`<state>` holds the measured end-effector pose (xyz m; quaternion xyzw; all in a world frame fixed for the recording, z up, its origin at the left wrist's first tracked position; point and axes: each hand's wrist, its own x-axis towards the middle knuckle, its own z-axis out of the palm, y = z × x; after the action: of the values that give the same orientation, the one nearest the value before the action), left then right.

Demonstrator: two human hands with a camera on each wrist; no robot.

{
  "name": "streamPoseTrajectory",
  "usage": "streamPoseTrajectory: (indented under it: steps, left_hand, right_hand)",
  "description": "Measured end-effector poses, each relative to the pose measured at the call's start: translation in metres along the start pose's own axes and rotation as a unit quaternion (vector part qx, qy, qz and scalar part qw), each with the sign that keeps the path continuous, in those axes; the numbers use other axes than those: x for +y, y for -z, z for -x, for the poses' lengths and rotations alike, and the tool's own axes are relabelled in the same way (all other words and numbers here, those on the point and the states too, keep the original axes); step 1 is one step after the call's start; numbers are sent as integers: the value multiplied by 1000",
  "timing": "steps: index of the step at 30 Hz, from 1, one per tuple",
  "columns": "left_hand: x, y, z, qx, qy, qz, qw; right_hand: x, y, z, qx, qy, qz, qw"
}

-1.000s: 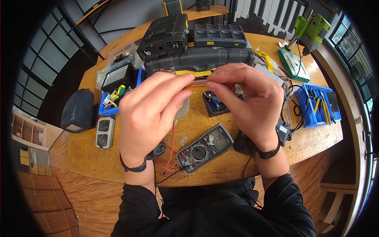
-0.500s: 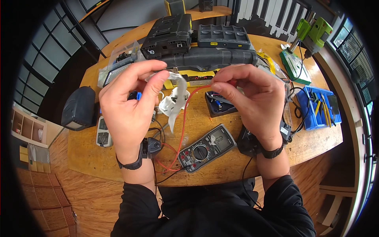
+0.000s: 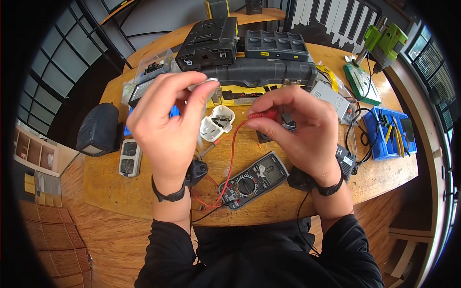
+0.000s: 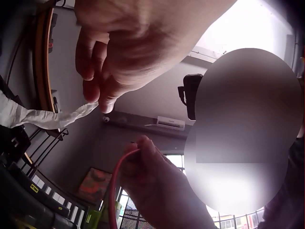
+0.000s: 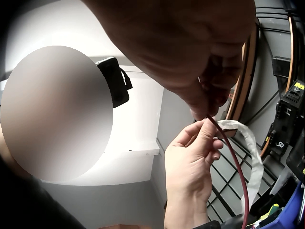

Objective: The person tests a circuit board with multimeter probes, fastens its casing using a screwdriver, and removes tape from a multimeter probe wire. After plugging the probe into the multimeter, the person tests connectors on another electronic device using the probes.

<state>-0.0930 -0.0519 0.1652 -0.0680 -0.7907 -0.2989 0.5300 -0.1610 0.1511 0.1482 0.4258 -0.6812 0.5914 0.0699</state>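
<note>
Both hands are raised above the middle of the round wooden table (image 3: 115, 192), with a small gap of open air between them. The left hand (image 3: 165, 127) pinches a crumpled strip of white tape (image 4: 45, 116) between thumb and curled fingers (image 3: 204, 98); the strip hangs loose from the fingertips, above the table. The right hand (image 3: 300, 129) has its fingers closed together on the tip of a red wire (image 3: 229, 163), which drops in a curve from the fingertips to a multimeter (image 3: 253, 180) lying near the table's front edge, just beside the right wrist. Below the gap between the hands sits a white plug adapter (image 3: 217, 124), touching neither hand.

Room to move is tight toward the back: a long black tool case (image 3: 259, 72) runs across the table behind the hands, with two more black cases stacked on it. To the left a black box (image 3: 98, 129) overhangs the table's edge, and a small grey meter (image 3: 128, 157) lies just inside it. To the right a blue tray (image 3: 384, 132) of hand tools sits close to the rim, and a green bench drill (image 3: 379, 41) stands at the far right. The front strip of the table, between the multimeter and the person's dark sleeves, holds only loops of red and black lead.

The floor below is wooden, and dark-framed windows run along the left side of the room.
</note>
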Motion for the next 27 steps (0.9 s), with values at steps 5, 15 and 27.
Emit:
streamPoseTrajectory:
  steps: [5, 15, 27]
  left_hand:
    - [8, 1, 1, -95, 6, 114, 989]
    - [0, 8, -1, -226, 54, 298, 926]
    - [0, 16, -2, -242, 74, 293, 922]
  right_hand:
    - [3, -5, -2, 32, 98, 34, 994]
    - [4, -1, -2, 39, 105, 48, 993]
    - [4, -3, -3, 55, 101, 48, 992]
